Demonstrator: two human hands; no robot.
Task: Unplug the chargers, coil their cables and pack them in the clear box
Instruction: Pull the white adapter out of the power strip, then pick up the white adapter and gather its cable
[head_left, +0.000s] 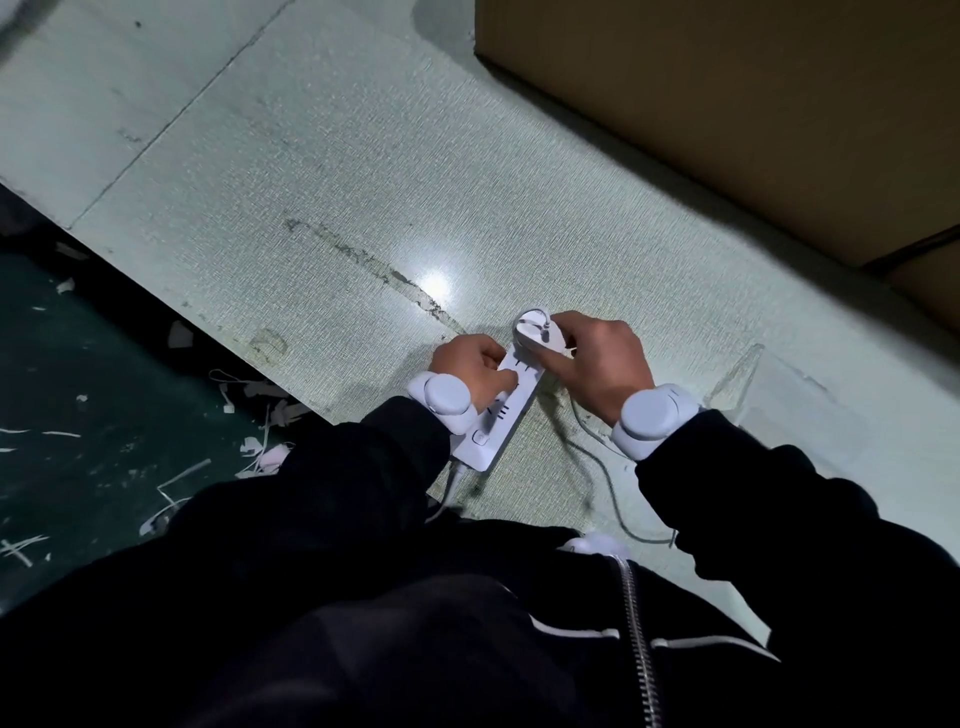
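Note:
A white power strip (500, 415) lies on the pale green table, angled from lower left to upper right. My left hand (475, 370) presses down on its left side, fingers curled over the edge. A white charger (535, 332) sits at the strip's far end, and my right hand (597, 364) is closed around it, thumb on its near side. The charger's thin grey cable (605, 480) trails loosely toward me over the table. The clear box (748, 376) stands to the right of my right hand, hard to make out. Both wrists wear white bands.
A large cardboard box (753, 114) fills the far right of the table. The table's left edge (156, 306) runs diagonally, with a dark floor littered with white scraps (104, 405) below it. The power strip's own white cord (447, 491) runs off toward my body.

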